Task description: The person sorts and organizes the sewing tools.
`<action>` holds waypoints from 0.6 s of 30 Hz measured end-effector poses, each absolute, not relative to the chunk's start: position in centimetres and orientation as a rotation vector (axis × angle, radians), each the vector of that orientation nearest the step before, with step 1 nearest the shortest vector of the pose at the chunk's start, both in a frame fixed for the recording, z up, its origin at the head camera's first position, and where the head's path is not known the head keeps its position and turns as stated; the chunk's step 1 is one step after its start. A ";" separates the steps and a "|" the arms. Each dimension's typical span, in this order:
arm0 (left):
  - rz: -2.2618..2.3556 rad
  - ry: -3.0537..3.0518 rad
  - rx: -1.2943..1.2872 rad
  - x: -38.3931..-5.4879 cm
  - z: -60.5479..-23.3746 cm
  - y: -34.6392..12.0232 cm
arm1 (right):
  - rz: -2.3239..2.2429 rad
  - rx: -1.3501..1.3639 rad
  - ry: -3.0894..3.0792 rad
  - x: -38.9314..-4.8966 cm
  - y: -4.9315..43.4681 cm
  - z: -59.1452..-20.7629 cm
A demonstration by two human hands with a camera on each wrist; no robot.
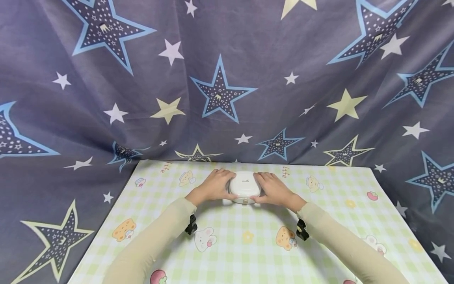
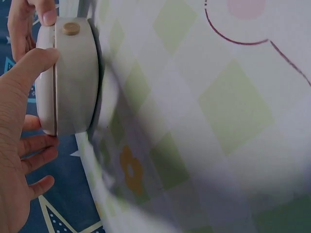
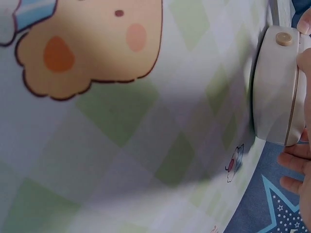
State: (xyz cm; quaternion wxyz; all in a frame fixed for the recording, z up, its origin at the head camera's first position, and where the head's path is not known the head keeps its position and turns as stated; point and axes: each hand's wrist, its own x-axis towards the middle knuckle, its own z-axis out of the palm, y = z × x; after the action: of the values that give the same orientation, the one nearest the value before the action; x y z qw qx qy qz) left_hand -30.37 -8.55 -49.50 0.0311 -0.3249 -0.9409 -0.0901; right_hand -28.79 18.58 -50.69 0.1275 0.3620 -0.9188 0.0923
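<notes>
A small white box (image 1: 245, 184) with rounded corners and dark lettering on its lid stands near the far edge of the table. Its front carries a round gold-brown button (image 2: 72, 29), and a thin seam runs between lid and body. My left hand (image 1: 215, 186) grips the box's left side, thumb at the front by the seam and fingers round the side. From the right, my right hand (image 1: 276, 190) holds it the same way, its thumb (image 3: 304, 59) near the seam. The lid looks closed down on the body (image 3: 274, 92).
A green-and-white checked cloth (image 1: 244, 252) printed with cartoon animals, flowers and strawberries covers the table. Behind it and at both sides hangs a dark star-patterned curtain (image 1: 241, 138). Black wrist straps (image 1: 191, 225) sit below both cream sleeves (image 1: 149, 240).
</notes>
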 end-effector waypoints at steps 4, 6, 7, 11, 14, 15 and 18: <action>-0.308 -2.899 -0.999 -30.5 -49.5 -8.4 | 0.258 1.043 -2.681 -29.0 18.8 -50.9; -0.313 -2.900 -1.000 -30.5 -49.5 -8.4 | 0.255 1.040 -2.682 -29.1 18.8 -51.0; -0.316 -2.900 -1.001 -30.6 -49.5 -8.4 | 0.255 1.038 -2.680 -29.1 18.8 -51.0; -0.326 -2.902 -0.989 -30.7 -49.6 -8.4 | 0.266 1.030 -2.691 -28.9 18.8 -50.9; -0.326 -2.918 -0.972 -30.7 -49.7 -8.4 | 0.271 1.022 -2.708 -28.9 18.7 -50.7; -0.328 -2.920 -0.965 -30.7 -49.7 -8.4 | 0.269 1.020 -2.712 -28.9 18.6 -50.7; -0.306 -2.927 -0.958 -30.7 -49.7 -8.3 | 0.261 1.009 -2.733 -28.9 18.5 -50.6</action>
State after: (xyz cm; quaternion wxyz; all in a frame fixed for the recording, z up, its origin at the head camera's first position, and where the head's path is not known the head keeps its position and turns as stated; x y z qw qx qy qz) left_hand -30.73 -8.34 -49.68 0.0232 -0.3093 -0.9455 -0.0987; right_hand -28.93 18.52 -50.63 0.1084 0.3429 -0.9289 0.0886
